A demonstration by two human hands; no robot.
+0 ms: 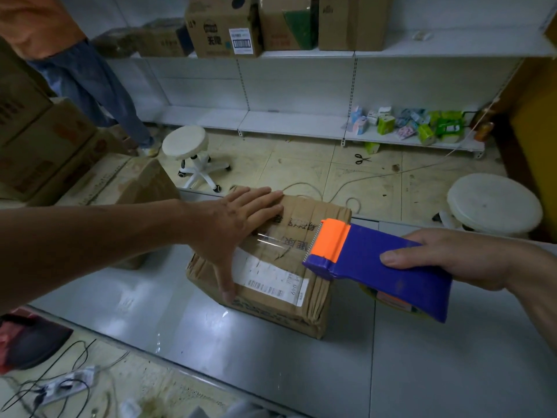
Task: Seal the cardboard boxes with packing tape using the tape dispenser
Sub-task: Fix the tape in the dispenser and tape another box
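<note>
Left hand point(238, 227) lies flat, fingers straight, pinning the cardboard box point(271, 263) on the grey surface point(150, 312). Right hand point(461, 257) grips the tape dispenser point(376, 263), blade over the box top, likely mid-strip.

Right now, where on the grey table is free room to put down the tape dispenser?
Bare table lies left of the cardboard box and between it and the near edge. The far left is crowded with stacked boxes.

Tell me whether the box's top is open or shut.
Shut. The box top lies flat under the left hand, with clear tape across it.
</note>
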